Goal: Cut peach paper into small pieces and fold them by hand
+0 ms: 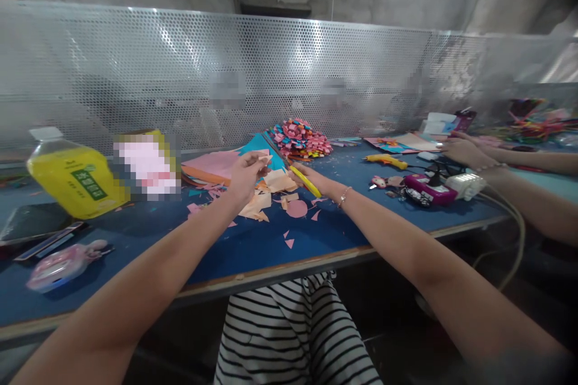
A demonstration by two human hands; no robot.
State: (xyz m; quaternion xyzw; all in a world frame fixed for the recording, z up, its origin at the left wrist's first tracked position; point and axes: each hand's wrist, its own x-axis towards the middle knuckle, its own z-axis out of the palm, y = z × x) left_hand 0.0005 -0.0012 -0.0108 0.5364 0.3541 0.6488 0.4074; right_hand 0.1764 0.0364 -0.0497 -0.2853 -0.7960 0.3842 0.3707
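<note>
My left hand (246,175) is raised over the blue table (253,252), its fingers pinched on a small pale piece of paper (265,159). My right hand (309,179) is closed round yellow-handled scissors (301,179), whose blades point up and left toward that paper. Under both hands lie orange and pink paper offcuts (271,192) and a pink paper circle (297,208). A stack of pink, orange and teal paper sheets (217,165) lies just behind my left hand.
A heap of small colourful folded paper pieces (298,137) sits behind the scissors. A yellow drink bottle (72,175) stands at left. To the right, another person's hands (463,151) work near a yellow glue gun (383,160) and a purple device (427,186). A perforated metal screen (289,78) backs the table.
</note>
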